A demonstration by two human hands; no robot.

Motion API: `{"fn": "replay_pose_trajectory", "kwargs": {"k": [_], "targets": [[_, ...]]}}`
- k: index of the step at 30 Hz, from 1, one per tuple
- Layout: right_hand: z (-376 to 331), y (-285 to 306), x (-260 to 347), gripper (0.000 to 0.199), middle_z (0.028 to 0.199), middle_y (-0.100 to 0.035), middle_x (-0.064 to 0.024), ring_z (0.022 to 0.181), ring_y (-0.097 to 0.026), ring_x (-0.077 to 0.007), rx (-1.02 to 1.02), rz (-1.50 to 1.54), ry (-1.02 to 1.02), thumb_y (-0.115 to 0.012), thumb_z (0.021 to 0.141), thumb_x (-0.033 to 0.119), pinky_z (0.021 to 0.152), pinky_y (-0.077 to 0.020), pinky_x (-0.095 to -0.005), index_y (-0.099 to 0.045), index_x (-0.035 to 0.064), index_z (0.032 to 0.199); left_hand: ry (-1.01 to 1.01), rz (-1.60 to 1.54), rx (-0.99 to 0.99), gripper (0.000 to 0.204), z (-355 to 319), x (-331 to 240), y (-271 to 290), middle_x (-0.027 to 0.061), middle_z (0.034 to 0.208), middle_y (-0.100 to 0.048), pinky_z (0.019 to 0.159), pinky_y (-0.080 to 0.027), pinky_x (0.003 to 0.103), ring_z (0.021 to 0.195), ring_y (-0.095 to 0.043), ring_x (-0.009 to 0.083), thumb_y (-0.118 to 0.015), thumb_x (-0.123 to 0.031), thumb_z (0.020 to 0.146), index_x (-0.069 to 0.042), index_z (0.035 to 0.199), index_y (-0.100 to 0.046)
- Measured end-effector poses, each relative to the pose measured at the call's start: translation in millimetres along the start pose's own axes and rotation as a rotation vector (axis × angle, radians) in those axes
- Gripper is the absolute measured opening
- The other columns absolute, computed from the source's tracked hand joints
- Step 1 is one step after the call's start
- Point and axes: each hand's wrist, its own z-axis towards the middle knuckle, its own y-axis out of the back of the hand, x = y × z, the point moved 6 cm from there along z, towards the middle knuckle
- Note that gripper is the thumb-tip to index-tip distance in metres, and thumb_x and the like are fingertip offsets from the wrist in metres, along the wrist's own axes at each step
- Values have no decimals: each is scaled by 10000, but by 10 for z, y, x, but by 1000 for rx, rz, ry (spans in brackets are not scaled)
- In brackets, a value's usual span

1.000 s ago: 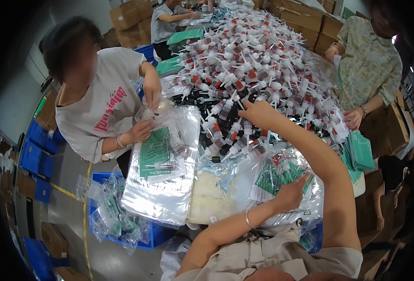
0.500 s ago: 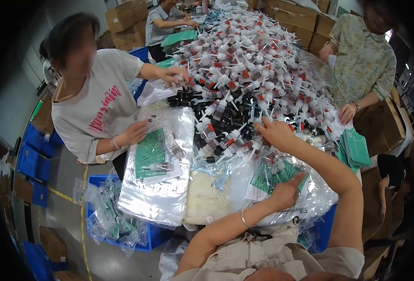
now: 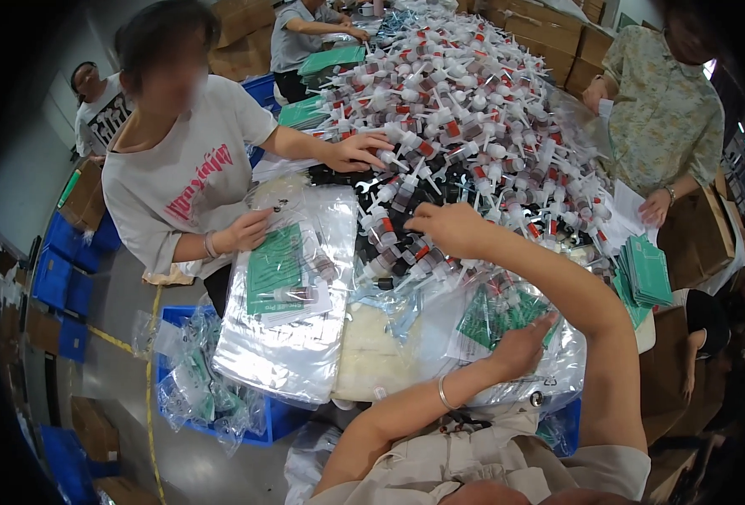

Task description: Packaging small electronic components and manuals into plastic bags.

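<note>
My left hand is at the lower right, fingers together on the edge of a clear plastic bag. A green booklet lies beside it, with a small bottle and white paper around it. Across the table reaches my right hand, its fingers bent down over dark parts at the near edge of the heap; what is between its fingertips is hidden. Small white-capped bottles with red-marked labels form the large bottle heap. Metal wrenches lie among black parts beside my right hand.
At left, a co-worker's hand touches the heap; their other hand rests by flat clear bags with a green booklet on top. Green booklets are stacked at right near another co-worker. A blue bin with packed bags stands below the table.
My right hand has moved left across the front of the heap, its fingers bending more. My left hand has barely moved. The left co-worker's hand has reached further right onto the bottles.
</note>
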Motion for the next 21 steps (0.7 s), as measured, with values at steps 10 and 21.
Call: {"fn": "replay_pose_trajectory", "kwargs": {"k": [10, 21], "targets": [[-447, -107, -57, 525, 1095, -525, -96, 669, -621, -253, 130, -269, 33, -585, 730, 106, 582, -489, -358, -479, 217, 1231, -5, -22, 22, 659, -16, -23, -11, 265, 1274, -437, 713, -489, 474, 896, -576, 409, -487, 8, 741, -16, 1359, -258], [-477, 32, -24, 308, 918, -550, -103, 618, -624, -244, 24, -277, 36, -570, 737, 140, 529, -488, -357, -599, 107, 1042, -36, -57, -9, 625, 0, 31, -26, 274, 1269, -435, 751, -480, 478, 922, -562, 430, -467, -2, 757, -24, 1352, -276]]}}
